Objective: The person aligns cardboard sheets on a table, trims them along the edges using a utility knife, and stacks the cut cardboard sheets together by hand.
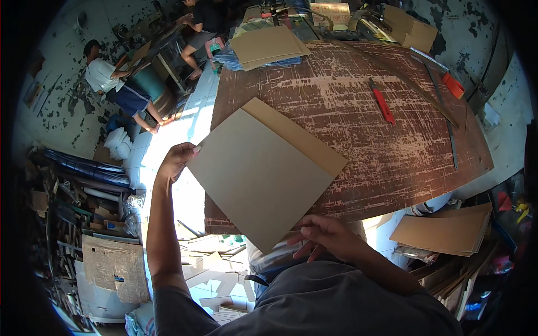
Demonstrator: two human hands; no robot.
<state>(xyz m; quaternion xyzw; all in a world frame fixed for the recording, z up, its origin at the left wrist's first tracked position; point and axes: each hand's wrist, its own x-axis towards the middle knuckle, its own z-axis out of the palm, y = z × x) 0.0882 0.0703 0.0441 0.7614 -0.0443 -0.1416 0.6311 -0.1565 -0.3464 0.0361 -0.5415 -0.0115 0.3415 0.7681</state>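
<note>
**Two hands hold a cardboard sheet over the bench edge**

Head view: at the frame's centre, the left hand (pixel 178 159) pinches the left corner of a grey-brown cardboard sheet (pixel 260 176), fingers closed on it. The right hand (pixel 325 235) grips its lower corner. A second sheet (pixel 305 140) lies beneath. A red utility knife (pixel 383 103) rests upper right on the worn bench (pixel 403 151).

Left hand (pixel 176 161) outstretched, fingers curled in a grip; right hand (pixel 325 235) close in, thumb pinching.
</note>
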